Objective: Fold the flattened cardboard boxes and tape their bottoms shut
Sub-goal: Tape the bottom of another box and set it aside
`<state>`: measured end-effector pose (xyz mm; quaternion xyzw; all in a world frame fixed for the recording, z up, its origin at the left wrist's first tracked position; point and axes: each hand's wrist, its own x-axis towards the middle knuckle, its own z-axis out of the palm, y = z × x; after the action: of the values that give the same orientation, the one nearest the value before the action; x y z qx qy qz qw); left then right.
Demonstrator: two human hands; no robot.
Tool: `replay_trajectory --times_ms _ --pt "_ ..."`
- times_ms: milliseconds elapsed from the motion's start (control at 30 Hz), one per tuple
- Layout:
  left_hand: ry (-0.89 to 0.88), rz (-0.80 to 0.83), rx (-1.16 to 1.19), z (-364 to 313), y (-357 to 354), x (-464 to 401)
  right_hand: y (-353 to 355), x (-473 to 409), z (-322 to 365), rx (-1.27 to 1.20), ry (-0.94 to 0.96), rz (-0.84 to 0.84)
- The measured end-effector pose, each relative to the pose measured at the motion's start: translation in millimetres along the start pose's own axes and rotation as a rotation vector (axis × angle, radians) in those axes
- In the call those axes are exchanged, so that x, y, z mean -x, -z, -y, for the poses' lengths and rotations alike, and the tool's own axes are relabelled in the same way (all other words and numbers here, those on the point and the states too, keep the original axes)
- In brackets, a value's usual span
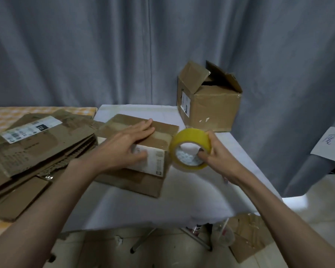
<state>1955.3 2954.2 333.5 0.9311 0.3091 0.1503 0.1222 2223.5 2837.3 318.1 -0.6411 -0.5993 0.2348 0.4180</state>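
On the floor nearest the viewer, a cardboard scrap (pixel 248 236) is seen beside the folding legs of the desk (pixel 182 190), which is covered in white. Above the desk's right part, a roll of yellow tape (pixel 190 149) is held by the right hand (pixel 219 157): the grip is closed on the roll, with the thumb over the outer rim and a fingertip hooked into the core. The roll is held just beside the right edge of the folded cardboard box (pixel 143 140), at the level of its top, with no clear contact to be made out. The left hand (pixel 124 147) is laid flat on that box, fingers straight across the closed flaps and the thumb down over the white label on its near side; nothing is clasped by it. The box is seated on the desk, left of the taping hand. Further left, a stack of flattened cardboard boxes (pixel 33 147) is spread over a yellow-checked surface. At the desk's far corner an erected box (pixel 209 101) is stood upright with its top flaps open, before a grey curtain (pixel 104 51). A sheet of handwritten paper (pixel 331 146) is seen at the right edge.
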Motion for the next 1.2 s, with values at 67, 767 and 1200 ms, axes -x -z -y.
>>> replay_trajectory --times_ms 67,767,1200 --pt "0.019 -0.014 0.022 -7.6 -8.2 -1.3 -14.9 2.1 4.5 0.008 0.025 0.073" --pt "0.231 -0.155 -0.108 -38.6 -23.8 -12.1 -18.1 4.4 1.4 0.313 -0.047 0.226" --pt "0.438 -0.241 -0.216 -73.5 -48.3 -31.7 66.4 3.5 -43.4 0.552 -0.374 0.364"
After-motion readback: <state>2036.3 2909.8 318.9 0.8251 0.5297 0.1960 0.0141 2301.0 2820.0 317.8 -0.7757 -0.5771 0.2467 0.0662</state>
